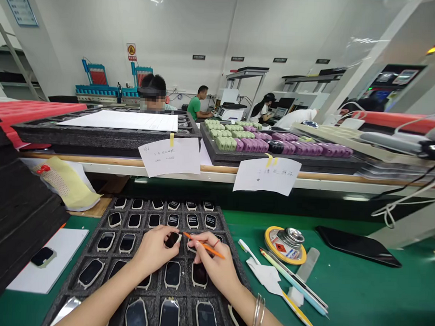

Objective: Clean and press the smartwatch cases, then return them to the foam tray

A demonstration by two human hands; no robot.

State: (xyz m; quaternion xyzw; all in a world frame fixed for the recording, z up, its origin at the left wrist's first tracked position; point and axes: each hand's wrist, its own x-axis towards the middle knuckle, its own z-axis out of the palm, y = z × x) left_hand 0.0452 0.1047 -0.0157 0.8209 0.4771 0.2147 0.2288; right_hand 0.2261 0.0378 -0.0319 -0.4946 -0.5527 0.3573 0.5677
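Observation:
My left hand pinches a smartwatch body with a dark screen and a pale frame, held just above a black foam tray. Closed around an orange pen-like stick, my right hand points its tip at the edge of that watch. Whether the tip touches the watch I cannot tell. Rows of similar watch bodies lie in the tray's compartments under and around both hands, and some at the far side show white text on their screens. My forearms hide several of them.
On the left, a watch body lies on white paper beside stacked black foam. A metal-topped dispenser, a toothbrush, pens and a black phone lie right. Trays of green and purple pieces stand on the shelf; people sit beyond.

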